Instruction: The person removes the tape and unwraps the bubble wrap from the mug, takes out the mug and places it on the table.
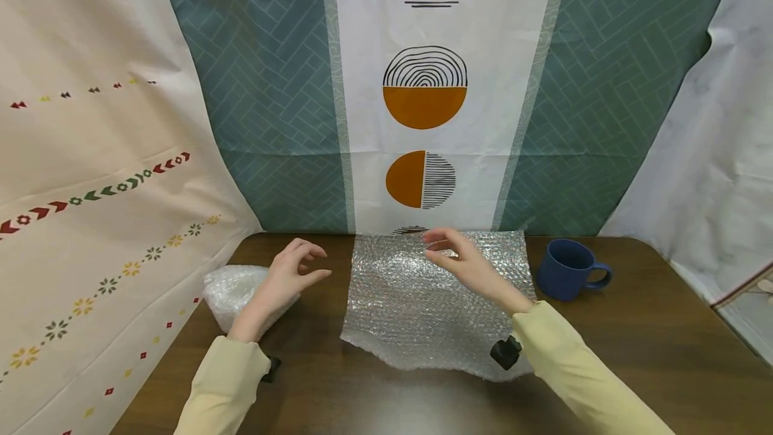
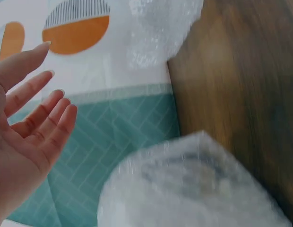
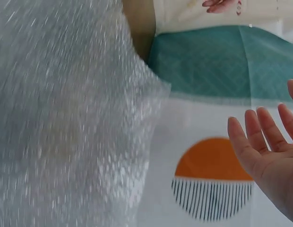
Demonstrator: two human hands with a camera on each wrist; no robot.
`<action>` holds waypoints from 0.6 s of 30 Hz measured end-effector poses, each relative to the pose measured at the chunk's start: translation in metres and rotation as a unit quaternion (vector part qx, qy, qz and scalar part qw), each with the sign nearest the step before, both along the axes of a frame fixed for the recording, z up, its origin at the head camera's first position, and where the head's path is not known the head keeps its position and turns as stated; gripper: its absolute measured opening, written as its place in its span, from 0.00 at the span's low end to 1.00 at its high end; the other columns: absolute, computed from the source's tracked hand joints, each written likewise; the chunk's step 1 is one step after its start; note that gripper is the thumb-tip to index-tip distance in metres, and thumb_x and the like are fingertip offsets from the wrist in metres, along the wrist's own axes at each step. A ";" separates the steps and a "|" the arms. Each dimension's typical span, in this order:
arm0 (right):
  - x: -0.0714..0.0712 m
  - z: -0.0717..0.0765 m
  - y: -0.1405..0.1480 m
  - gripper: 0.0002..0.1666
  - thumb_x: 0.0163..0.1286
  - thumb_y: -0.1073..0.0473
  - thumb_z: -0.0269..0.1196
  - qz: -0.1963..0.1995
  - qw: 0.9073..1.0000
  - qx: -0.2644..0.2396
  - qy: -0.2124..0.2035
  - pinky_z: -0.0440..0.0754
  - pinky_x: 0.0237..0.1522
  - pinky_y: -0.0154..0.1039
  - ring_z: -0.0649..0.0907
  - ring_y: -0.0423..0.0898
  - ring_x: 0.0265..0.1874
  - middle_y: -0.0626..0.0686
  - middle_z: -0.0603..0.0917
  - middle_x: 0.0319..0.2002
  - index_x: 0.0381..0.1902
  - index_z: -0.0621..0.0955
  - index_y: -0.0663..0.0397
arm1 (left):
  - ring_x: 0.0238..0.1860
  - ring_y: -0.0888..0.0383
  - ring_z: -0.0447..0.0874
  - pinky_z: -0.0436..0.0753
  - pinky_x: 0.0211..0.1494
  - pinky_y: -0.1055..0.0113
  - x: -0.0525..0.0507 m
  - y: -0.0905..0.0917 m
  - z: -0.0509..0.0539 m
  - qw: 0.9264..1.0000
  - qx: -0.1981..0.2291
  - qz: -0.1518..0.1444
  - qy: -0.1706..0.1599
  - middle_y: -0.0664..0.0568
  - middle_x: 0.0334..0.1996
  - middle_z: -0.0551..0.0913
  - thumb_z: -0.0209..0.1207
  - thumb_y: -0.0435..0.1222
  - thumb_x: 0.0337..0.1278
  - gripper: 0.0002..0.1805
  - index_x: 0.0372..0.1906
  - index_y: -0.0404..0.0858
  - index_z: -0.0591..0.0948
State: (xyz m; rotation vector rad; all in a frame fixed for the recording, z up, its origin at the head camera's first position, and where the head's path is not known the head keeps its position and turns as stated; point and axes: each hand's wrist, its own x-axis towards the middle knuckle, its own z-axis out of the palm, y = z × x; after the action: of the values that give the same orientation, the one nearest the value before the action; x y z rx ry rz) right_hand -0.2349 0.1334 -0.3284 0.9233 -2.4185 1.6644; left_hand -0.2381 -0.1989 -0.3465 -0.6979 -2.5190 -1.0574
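Observation:
A sheet of bubble wrap (image 1: 417, 314) lies spread over the middle of the wooden table. Above its far part hovers my right hand (image 1: 468, 267), fingers loosely bent and holding nothing; the right wrist view shows the same hand (image 3: 274, 151) apart from the sheet. My left hand (image 1: 286, 280) is raised at the left, its relaxed fingers around nothing. Just beside and below it sits a bubble-wrapped bundle (image 1: 232, 291), partly hidden by the hand and forearm. The left wrist view shows the bundle (image 2: 184, 189) too, but its contents are too blurred to tell.
A blue mug (image 1: 564, 270) stands upright right of the sheet, handle pointing right. The wooden table (image 1: 652, 327) ends at a patterned curtain (image 1: 278, 119) behind. A cream cloth (image 1: 109, 220) hangs along the left, and a white cloth (image 1: 712, 153) along the right.

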 end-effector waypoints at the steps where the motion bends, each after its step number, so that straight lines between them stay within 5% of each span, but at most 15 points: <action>1: 0.000 -0.001 -0.006 0.20 0.67 0.63 0.55 0.006 1.000 -0.001 -0.004 0.72 0.46 0.49 0.72 0.55 0.50 0.61 0.71 0.52 0.56 0.68 0.63 | 0.40 0.54 0.72 0.76 0.38 0.54 0.001 -0.005 0.000 1.000 0.003 0.005 0.003 0.50 0.38 0.73 0.67 0.34 0.45 0.14 0.39 0.38 0.79; 10: -0.005 -0.006 -0.057 0.20 0.67 0.60 0.57 0.036 0.999 0.004 -0.030 0.74 0.45 0.44 0.74 0.52 0.48 0.58 0.72 0.51 0.54 0.70 0.59 | 0.38 0.50 0.74 0.75 0.40 0.52 0.012 -0.044 0.000 0.997 0.018 0.074 0.019 0.47 0.38 0.73 0.67 0.34 0.45 0.14 0.39 0.37 0.78; 18: -0.007 -0.009 -0.092 0.20 0.67 0.60 0.56 0.072 0.996 -0.003 -0.044 0.74 0.44 0.43 0.74 0.53 0.48 0.57 0.73 0.51 0.54 0.69 0.62 | 0.42 0.48 0.72 0.75 0.41 0.50 0.018 -0.077 -0.003 0.994 0.020 0.105 0.013 0.44 0.39 0.73 0.64 0.33 0.49 0.12 0.40 0.35 0.78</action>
State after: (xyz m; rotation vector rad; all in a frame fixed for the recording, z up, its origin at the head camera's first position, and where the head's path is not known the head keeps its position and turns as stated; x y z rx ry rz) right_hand -0.2416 0.0416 -0.3377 1.0687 -2.4533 1.7959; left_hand -0.2197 -0.2760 -0.3495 -0.4222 -2.4757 -1.0154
